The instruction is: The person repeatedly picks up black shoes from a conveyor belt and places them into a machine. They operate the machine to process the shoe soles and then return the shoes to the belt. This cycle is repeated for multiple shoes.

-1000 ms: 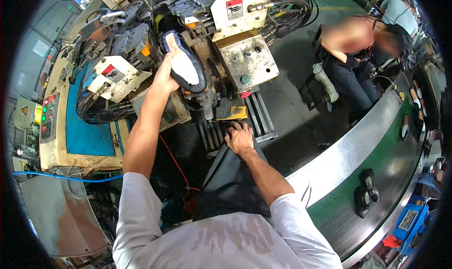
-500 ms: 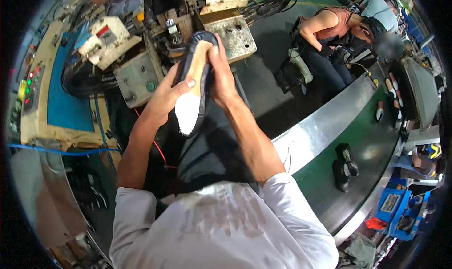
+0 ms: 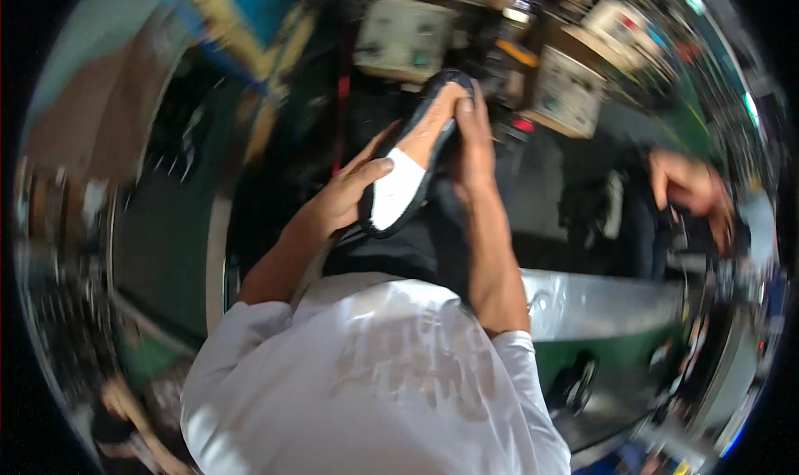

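Note:
Between my hands is a black shoe point(image 3: 414, 167), bottom side up, its tan inner sole at the top end and a white patch over the lower end. My left hand point(image 3: 345, 190) grips the lower left edge, thumb lying on the white patch. Along the upper right side, my right hand point(image 3: 474, 142) is wrapped round the other edge, its thumb near the top end. The shoe is tilted, its tan end pointing away and to the right. The fingers under it are hidden.
Ahead stand machines with a grey control box point(image 3: 405, 36) and a second control box point(image 3: 568, 91). To the right is a metal ledge point(image 3: 603, 304) beside a green belt with blurred dark shoes point(image 3: 574, 383). A co-worker point(image 3: 691, 192) sits far right. Another person's arm point(image 3: 137, 417) shows lower left.
The view has swung to the left, so machines, ledge and co-worker have shifted or turned in the picture, blurred by motion. The shoe stays in both hands, now tilted more to the right.

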`<control>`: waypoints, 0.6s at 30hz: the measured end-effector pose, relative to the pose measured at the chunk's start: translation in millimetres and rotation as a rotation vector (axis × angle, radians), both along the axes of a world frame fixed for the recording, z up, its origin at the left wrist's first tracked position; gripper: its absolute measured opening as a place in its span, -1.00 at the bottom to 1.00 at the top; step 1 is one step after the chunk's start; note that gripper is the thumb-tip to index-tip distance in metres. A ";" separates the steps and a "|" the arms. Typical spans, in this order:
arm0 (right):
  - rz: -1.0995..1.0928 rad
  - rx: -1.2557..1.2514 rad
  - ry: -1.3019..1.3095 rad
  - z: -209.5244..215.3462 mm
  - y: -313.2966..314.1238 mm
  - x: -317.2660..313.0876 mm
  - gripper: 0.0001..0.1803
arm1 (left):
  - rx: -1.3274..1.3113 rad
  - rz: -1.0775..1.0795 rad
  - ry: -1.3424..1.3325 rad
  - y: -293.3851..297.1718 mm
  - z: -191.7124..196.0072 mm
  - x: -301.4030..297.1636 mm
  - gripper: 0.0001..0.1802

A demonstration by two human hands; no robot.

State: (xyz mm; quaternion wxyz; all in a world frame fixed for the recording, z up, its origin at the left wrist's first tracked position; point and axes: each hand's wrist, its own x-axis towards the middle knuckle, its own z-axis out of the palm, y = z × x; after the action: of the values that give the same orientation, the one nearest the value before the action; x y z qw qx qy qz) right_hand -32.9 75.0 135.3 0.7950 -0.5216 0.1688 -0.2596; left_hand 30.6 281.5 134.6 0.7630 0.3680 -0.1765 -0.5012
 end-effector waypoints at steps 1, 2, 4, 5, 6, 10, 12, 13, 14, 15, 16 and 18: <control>0.114 -0.042 0.053 1.0 6.4 2.6 -0.22 | 0.035 0.136 0.029 17.3 -5.8 -4.2 -0.21; 0.190 -0.118 0.184 0.0 9.6 3.8 -0.29 | 0.119 0.189 -0.041 39.9 -0.5 -3.0 -0.22; 0.286 -0.108 0.219 -36.2 3.3 3.4 -0.41 | 0.323 0.388 -0.102 76.0 -8.7 -5.9 -0.22; 0.339 -0.015 0.245 -47.9 2.1 -1.0 -0.41 | 0.342 0.502 -0.070 101.6 -7.1 -14.7 -0.19; 0.316 -0.012 0.342 -56.7 2.3 -7.1 -0.37 | 0.341 0.604 -0.037 123.3 -7.0 -23.6 -0.15; 0.286 0.036 0.559 -165.8 -34.3 -41.7 -0.39 | 0.382 0.968 -0.062 222.3 -38.6 -45.1 -0.03; 0.273 0.244 0.435 -202.6 -47.4 -60.2 -0.48 | 0.514 1.125 -0.085 263.8 -41.6 -63.3 0.01; 0.236 0.369 0.411 -196.2 -47.1 -58.3 -0.51 | 0.596 1.193 -0.104 283.5 -40.0 -73.7 0.04; 0.263 0.347 0.419 -190.3 -47.7 -51.7 -0.50 | 0.744 1.247 -0.142 312.0 -51.9 -82.9 0.07; 0.262 0.319 0.421 -185.2 -52.6 -50.0 -0.50 | 0.852 1.312 0.019 303.4 -18.8 -92.6 0.10; 0.279 0.294 0.456 -185.0 -54.3 -46.0 -0.50 | 0.901 1.399 0.048 311.2 -21.8 -99.5 0.11; 0.306 0.274 0.463 -191.5 -59.9 -44.8 -0.50 | 1.003 1.552 0.053 349.0 -55.9 -119.5 0.13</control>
State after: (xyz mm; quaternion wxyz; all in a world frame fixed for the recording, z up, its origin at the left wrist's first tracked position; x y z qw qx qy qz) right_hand -77.7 15.1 -56.2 0.8282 -0.4742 0.2984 0.0142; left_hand -89.0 630.5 78.8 0.6403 0.6588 0.3747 0.1245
